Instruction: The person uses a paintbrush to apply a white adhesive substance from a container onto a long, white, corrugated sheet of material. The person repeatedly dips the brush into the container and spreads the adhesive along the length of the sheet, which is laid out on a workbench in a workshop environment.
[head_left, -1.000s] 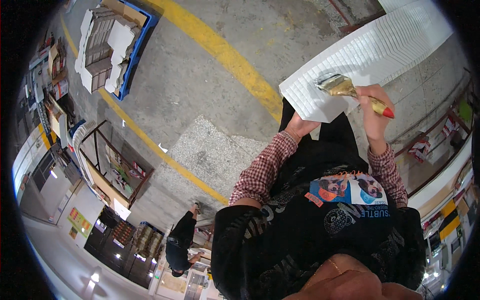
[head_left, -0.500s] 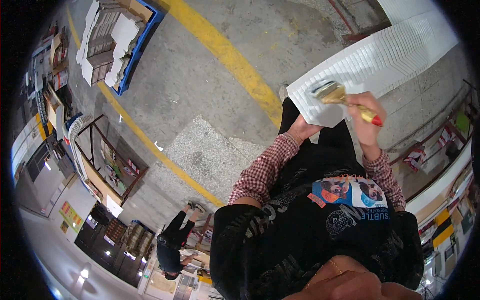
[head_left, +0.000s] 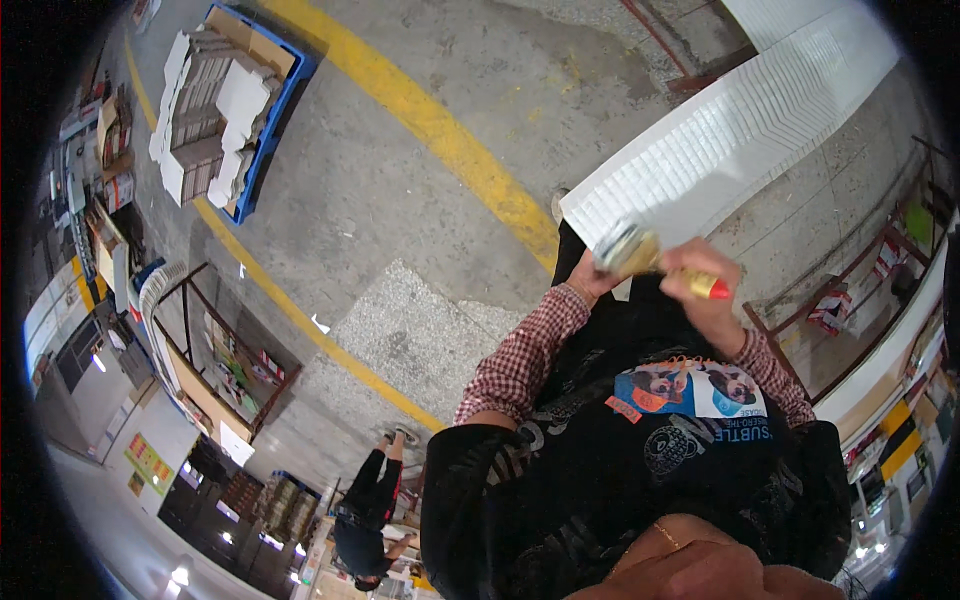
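Note:
A paintbrush (head_left: 638, 257) with a yellow, red-tipped handle is in my right hand (head_left: 705, 292), whose fingers are wrapped round the handle. Its bristle end, smeared by motion, lies over the near end of a long row of overlapping white sheets (head_left: 715, 150). At that same near end, my left hand (head_left: 588, 278) touches the lower corner of the sheets. Its fingers are mostly hidden by the brush and the sheets, so its grip does not show. The row of sheets stretches away to the upper right.
A blue pallet (head_left: 262, 150) stacked with flat white cardboard pieces stands at the far left. Yellow lines (head_left: 430, 115) cross the concrete floor. Metal-framed racks (head_left: 850, 290) stand to the right and left. Another person (head_left: 365, 520) works at the lower left.
My right hand and the brush have come lower and slightly left, toward the near end of the sheets. My left hand has shifted slightly down and left. The view has tilted a little.

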